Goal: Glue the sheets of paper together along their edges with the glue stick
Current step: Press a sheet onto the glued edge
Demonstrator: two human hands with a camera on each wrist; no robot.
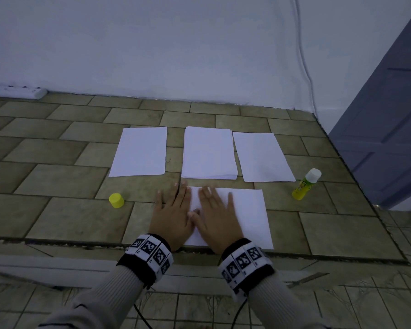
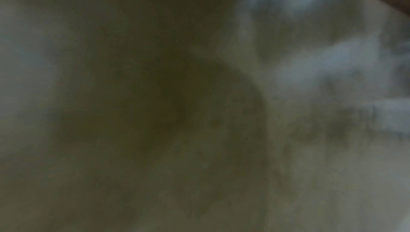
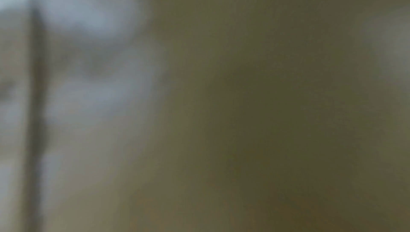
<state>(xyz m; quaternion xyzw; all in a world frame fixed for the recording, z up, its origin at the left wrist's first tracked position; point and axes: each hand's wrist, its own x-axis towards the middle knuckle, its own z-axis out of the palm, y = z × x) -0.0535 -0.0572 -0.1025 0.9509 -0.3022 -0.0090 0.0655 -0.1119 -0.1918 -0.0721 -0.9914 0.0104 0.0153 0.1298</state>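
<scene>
In the head view a white sheet of paper (image 1: 249,217) lies on the tiled floor close to me. My left hand (image 1: 173,210) lies flat with straight fingers over the sheet's left edge, and my right hand (image 1: 217,214) presses flat on the sheet beside it, thumbs touching. A yellow-green glue stick (image 1: 305,185) with a white top stands to the right, apart from both hands. Its yellow cap (image 1: 116,200) sits on the floor to the left. Both wrist views are dark and blurred.
Beyond the hands lie a single sheet (image 1: 140,151) on the left, a stack of sheets (image 1: 209,154) in the middle and a single sheet (image 1: 262,157) on the right. A white power strip (image 1: 19,91) lies by the wall. A grey door (image 1: 389,115) stands at right.
</scene>
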